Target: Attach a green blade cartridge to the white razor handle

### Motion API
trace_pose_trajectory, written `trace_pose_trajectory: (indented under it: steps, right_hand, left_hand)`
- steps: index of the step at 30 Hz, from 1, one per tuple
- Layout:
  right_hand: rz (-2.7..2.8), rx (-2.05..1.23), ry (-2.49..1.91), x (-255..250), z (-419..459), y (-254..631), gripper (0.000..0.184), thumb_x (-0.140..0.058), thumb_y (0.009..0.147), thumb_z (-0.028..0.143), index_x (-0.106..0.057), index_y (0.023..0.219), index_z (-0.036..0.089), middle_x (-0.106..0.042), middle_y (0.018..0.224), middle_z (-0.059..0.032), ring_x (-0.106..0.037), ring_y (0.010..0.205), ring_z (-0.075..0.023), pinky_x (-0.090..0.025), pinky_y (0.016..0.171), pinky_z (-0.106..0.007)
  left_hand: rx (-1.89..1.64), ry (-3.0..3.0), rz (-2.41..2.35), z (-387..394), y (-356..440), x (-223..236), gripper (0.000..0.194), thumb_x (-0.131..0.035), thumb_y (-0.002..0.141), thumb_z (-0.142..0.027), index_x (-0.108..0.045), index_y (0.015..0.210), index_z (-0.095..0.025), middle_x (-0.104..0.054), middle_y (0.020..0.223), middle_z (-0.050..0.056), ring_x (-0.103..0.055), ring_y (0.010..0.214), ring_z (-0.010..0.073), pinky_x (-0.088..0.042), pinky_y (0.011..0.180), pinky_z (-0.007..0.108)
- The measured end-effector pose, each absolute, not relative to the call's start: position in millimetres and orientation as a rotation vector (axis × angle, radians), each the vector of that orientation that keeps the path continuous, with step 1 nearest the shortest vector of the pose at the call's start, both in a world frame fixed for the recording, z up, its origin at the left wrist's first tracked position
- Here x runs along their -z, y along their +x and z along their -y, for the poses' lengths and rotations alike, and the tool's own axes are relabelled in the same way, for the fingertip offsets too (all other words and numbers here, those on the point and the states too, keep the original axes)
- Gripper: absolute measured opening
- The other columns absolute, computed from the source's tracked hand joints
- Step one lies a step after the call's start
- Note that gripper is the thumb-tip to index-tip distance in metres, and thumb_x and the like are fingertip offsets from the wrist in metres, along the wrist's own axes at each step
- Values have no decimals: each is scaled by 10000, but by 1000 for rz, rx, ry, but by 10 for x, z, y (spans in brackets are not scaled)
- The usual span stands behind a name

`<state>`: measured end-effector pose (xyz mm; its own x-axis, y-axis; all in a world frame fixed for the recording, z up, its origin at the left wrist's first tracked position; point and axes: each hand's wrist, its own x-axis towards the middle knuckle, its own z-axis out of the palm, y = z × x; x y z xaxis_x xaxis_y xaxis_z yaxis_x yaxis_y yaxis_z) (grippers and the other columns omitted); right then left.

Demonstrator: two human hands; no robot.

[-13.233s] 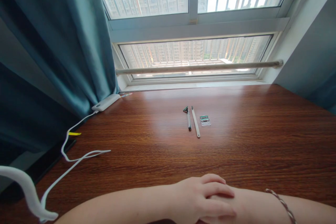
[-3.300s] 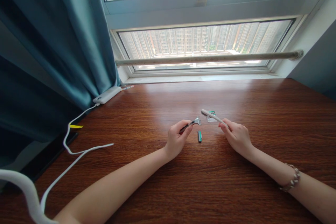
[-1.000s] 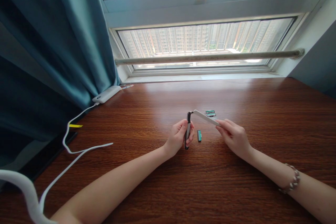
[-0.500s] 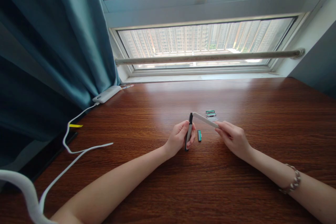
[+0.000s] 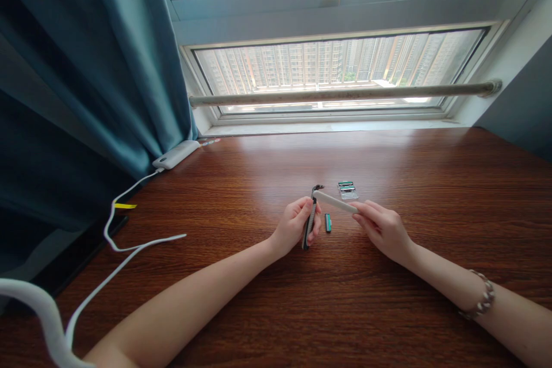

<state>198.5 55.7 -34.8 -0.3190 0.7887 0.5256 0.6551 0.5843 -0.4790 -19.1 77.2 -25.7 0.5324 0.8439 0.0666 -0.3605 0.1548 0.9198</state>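
My left hand is closed round a razor handle, held nearly upright with its bare head end at the top. My right hand pinches a slim white brush-like stick, whose far tip touches the top of the razor handle. A detached green blade cartridge lies on the wooden table between my hands. Behind the stick sits a small clear pack of green cartridges.
A white power bank lies at the table's back left with a white cable trailing toward me. A teal curtain hangs on the left. The window and a rail run along the back edge.
Over the last second the stick's tip has dropped slightly against the top of the razor handle. Earlier, both hands picked up razor and stick, and the cartridge came off onto the table.
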Motion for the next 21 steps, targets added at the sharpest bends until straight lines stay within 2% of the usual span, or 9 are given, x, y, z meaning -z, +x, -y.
trace_pose_trajectory:
  steps: [8,14,21]
  right_hand:
    - [2153,-188,-1192,336,-523,1969,253,-406,872,252,-535,1080,190,-605,826,-47,-570,668,-141,-432,608,-241]
    - [2101,-188,-1186,341,-533,1974,248,-387,878,238,-518,1083,187,-623,936,-68,-601,800,-161,-458,711,-254]
    - [2033,-153,-1233,364,-532,1988,242,-388,878,242,-526,1070,189,-635,919,-65,-607,799,-167,-457,680,-252]
  left_hand:
    - [-923,1155,-605,-767,-187,244,210,-476,811,-370,-406,794,-172,-538,468,-54,-430,295,72,-362,275,168]
    - [-924,1183,-643,-754,-199,239,197,-509,797,-335,-386,792,-182,-546,484,-61,-445,302,80,-369,276,174]
    - [-929,1145,-583,-753,-185,230,250,-443,824,-399,-434,806,-150,-583,516,-14,-482,334,81,-384,314,172]
